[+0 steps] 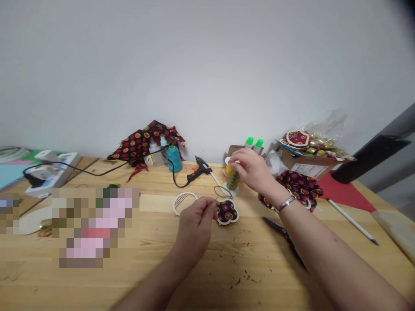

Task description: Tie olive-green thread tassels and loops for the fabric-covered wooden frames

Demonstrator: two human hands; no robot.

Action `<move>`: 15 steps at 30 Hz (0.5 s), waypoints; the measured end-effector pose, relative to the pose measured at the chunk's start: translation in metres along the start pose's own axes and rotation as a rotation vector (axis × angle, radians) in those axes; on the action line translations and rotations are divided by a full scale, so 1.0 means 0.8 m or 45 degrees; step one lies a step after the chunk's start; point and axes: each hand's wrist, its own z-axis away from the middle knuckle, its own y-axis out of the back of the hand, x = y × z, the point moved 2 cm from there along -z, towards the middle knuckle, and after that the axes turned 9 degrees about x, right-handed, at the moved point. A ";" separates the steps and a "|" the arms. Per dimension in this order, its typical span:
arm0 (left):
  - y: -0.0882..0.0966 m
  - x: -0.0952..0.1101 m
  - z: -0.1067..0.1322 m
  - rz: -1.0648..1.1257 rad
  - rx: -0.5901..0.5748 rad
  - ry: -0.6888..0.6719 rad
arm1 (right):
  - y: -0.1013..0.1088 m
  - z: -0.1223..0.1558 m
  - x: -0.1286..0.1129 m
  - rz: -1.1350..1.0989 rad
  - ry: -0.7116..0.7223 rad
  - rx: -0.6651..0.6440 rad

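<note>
My left hand (198,219) is closed in a pinch, its fingertips at the left edge of a flower-shaped wooden frame (228,212) covered in dark patterned fabric. What lies between those fingertips is too small to make out. My right hand (249,169) is closed at the top of a spool of olive-green cord (232,180), which stands upright with a white disc at its base. A loose loop of cord (222,188) runs from the spool above the flower piece. Just left of my left hand lies a round wooden frame with latticework (183,203), partly covered by the hand.
A black glue gun (200,168) rests behind, its cable leading to a power strip (55,175). Black scissors (282,231) lie under my right forearm. Patterned fabric (139,144), a teal thread cone (174,159), a cardboard box (308,167) and a white pen (352,220) surround the area.
</note>
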 end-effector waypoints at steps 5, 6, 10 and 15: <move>0.000 -0.004 0.001 0.152 -0.028 0.150 | -0.002 -0.031 0.012 -0.101 -0.353 0.217; 0.000 -0.006 0.001 0.178 -0.032 0.174 | -0.002 -0.037 0.014 -0.143 -0.429 0.233; 0.004 -0.011 0.004 0.265 -0.046 0.259 | 0.006 -0.057 0.014 -0.317 -0.639 0.300; 0.014 -0.018 0.016 0.362 -0.090 0.392 | 0.050 -0.076 -0.014 -0.493 -0.620 0.503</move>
